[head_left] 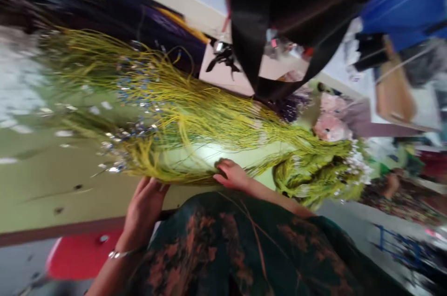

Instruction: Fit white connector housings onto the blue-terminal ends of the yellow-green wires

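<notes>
Long yellow-green wires lie in a thick, loose bundle across the pale green table. Many of their left ends carry small blue and silvery tips. At the table's near edge, my left hand has its fingers curled at the lower strands, their tips partly hidden by the wires. Further right, my right hand holds the near strands between its thumb and fingers. To its right the wires bunch into a thick coil with white pieces at the end.
A black strap-like object hangs over the table's far side. Beyond the wires are pink rolls and a small black tool. A red stool stands under the near edge. Blue sheeting is at the upper right.
</notes>
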The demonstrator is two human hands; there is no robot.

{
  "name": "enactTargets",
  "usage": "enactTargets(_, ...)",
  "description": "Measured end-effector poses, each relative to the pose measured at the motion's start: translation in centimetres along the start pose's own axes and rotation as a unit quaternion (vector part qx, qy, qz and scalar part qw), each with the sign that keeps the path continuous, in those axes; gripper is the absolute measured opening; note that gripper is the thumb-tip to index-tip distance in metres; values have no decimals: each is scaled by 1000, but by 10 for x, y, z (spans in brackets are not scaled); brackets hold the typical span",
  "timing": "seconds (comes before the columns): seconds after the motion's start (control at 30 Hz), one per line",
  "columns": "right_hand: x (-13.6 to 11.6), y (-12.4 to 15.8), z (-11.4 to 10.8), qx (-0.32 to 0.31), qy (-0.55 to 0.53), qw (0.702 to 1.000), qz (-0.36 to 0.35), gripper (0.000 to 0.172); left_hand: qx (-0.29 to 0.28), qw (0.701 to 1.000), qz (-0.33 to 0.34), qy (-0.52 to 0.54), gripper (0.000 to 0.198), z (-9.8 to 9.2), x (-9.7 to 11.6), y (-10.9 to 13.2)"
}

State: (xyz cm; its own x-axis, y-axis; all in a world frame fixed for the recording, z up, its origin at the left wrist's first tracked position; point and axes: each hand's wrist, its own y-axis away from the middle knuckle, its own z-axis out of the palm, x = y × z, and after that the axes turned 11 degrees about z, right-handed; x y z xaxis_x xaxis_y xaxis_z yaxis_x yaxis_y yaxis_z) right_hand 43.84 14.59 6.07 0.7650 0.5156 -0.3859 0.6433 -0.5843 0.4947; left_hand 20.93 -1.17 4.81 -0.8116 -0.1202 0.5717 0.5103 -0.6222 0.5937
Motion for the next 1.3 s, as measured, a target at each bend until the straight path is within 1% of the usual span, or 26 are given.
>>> enactTargets(0.07, -18, -14, 3, -41, -34, 999, 0, 51, -6, 1000, 14, 3, 17, 1, 1, 2)
enactTargets(0.13, -37, -32, 5, -117, -85, 989, -28, 54, -12, 999, 35, 8, 21, 3, 4, 3)
enactTargets(0.2, -54, -52, 2, -197, -141, 968, -70, 51, -11, 999, 50, -3, 22, 4, 9, 6)
enactTargets(0.23, -62, -62, -2, -221, -165, 957, -92, 49, -3, 998, 56, -15, 22, 5, 12, 7)
enactTargets(0.27, -68, -72, -7, -231, -182, 949, -117, 50, 7, 998, 63, -27, 22, 7, 14, 8)
enactTargets(0.33, -78, -88, -19, -204, -176, 948, -168, 53, 15, 997, 67, -34, 25, 9, 14, 11)
enactTargets(0.43, -91, -98, -32, -146, -67, 962, -223, 60, -15, 998, 63, 10, 38, 15, 2, 9)
enactTargets(0.47, -96, -98, -33, -137, -26, 964, -226, 61, -25, 997, 66, 23, 44, 18, -4, 6)
enactTargets(0.53, -106, -97, -33, -128, 29, 967, -217, 63, -23, 995, 94, 27, 53, 26, -16, -3)
enactTargets(0.6, -114, -97, -33, -122, 42, 970, -206, 63, -19, 994, 112, 4, 58, 35, -24, -14)
enactTargets(0.67, -115, -105, -38, -129, 29, 969, -206, 60, -31, 995, 99, -14, 54, 43, -25, -24)
enactTargets(0.7, -113, -112, -44, -145, 21, 966, -214, 58, -46, 995, 82, -17, 50, 46, -24, -27)
enactTargets(0.8, -94, -143, -70, -224, -23, 948, -227, 57, -88, 995, 40, -2, 42, 48, -17, -29)
enactTargets(0.83, -85, -154, -79, -240, -55, 946, -210, 58, -95, 995, 35, 5, 42, 46, -15, -27)
enactTargets(0.87, -76, -163, -87, -241, -89, 949, -185, 57, -99, 994, 33, 12, 43, 44, -14, -24)
enactTargets(0.93, -61, -173, -94, -215, -180, 951, -128, 50, -102, 994, 27, 29, 42, 36, -12, -17)
enactTargets(0.97, -58, -173, -93, -200, -232, 947, -101, 46, -107, 993, 18, 37, 41, 33, -12, -15)
enactTargets(1.03, -59, -168, -81, -161, -346, 923, -43, 35, -129, 990, -17, 57, 40, 28, -14, -16)
enactTargets(1.07, -64, -164, -71, -138, -404, 904, -7, 31, -143, 987, -38, 65, 41, 28, -15, -18)
enactTargets(1.1, -70, -159, -62, -112, -460, 880, 35, 27, -155, 984, -55, 70, 44, 29, -16, -22)
enactTargets(1.13, -77, -156, -52, -101, -511, 850, 76, 25, -161, 983, -62, 70, 46, 32, -17, -26)
enactTargets(1.17, -84, -153, -45, -114, -554, 819, 101, 25, -158, 984, -57, 65, 47, 35, -18, -30)
enactTargets(1.2, -90, -152, -40, -133, -590, 788, 113, 24, -145, 987, -42, 54, 46, 39, -19, -34)
enactTargets(1.23, -94, -152, -38, -154, -620, 760, 116, 23, -119, 992, -17, 42, 44, 43, -19, -37)
enactTargets(1.27, -95, -153, -39, -169, -645, 736, 114, 20, -84, 996, 11, 31, 42, 45, -18, -39)
enactTargets(1.3, -95, -155, -42, -169, -668, 715, 115, 16, -46, 998, 36, 23, 39, 46, -18, -39)
